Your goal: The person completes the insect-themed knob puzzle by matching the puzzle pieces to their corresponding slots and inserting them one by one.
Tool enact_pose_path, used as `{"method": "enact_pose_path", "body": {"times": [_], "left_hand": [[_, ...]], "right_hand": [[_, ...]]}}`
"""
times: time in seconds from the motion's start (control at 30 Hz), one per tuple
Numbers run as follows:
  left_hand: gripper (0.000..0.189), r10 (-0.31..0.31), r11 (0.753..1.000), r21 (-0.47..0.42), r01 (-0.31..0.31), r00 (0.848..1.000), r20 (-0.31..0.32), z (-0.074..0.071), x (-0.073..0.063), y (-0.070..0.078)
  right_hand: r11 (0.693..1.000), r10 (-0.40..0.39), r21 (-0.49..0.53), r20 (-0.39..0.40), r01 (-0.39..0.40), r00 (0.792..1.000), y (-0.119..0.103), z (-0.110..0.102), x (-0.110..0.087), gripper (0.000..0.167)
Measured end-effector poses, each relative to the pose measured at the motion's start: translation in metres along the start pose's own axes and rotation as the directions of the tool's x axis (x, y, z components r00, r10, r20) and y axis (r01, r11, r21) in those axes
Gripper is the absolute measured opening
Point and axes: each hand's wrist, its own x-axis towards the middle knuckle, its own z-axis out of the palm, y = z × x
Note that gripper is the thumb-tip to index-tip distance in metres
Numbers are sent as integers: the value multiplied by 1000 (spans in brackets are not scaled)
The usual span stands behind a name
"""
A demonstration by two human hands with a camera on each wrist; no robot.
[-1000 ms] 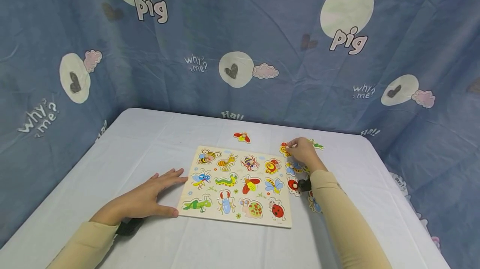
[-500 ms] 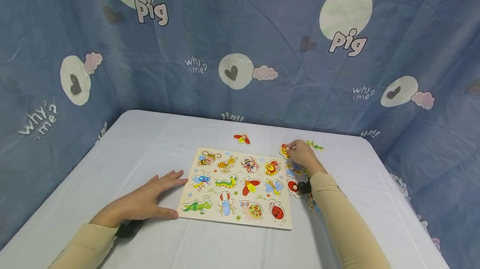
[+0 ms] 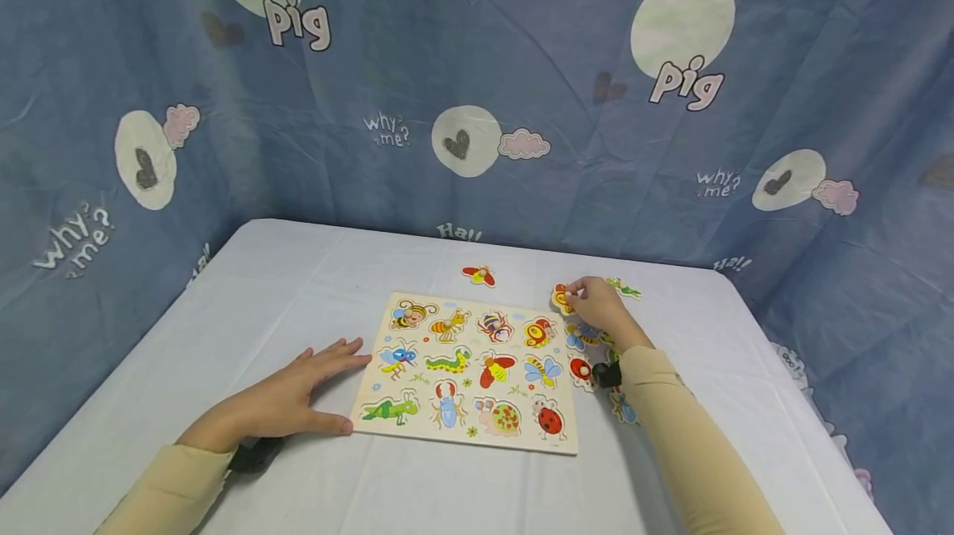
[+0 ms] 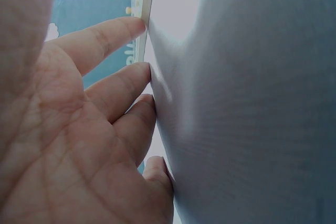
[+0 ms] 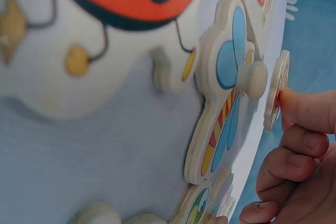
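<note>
A wooden insect puzzle board [image 3: 477,336] lies flat on the white table, its pictures in rows. My left hand [image 3: 286,394] rests at the board's left edge, fingers spread; in the left wrist view its fingertips [image 4: 137,24] touch the edge and the cloth. Beyond the board's far right corner, my right hand [image 3: 602,305] pinches a red and yellow butterfly puzzle piece [image 3: 560,299] between thumb and forefinger. In the right wrist view that piece [image 5: 278,85] appears edge-on, and the other fingers are curled. Whether it touches the table is hard to tell.
Loose pieces lie right of the board: a ladybird [image 3: 580,372], a dragonfly [image 3: 580,337] with a round knob [image 5: 252,80], a green grasshopper [image 3: 626,289] and others partly under the right forearm. A red beetle piece [image 3: 479,276] lies behind the board. A blue curtain [image 3: 335,179] hangs behind.
</note>
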Motion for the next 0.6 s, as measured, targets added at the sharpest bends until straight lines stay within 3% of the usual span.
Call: {"method": "enact_pose_path", "body": {"times": [0.6], "left_hand": [[96,-2,1000,-7,2,1000,2,-1,-1,4]], "right_hand": [[993,-104,53,17,103,994,1,2,-17,28]]}}
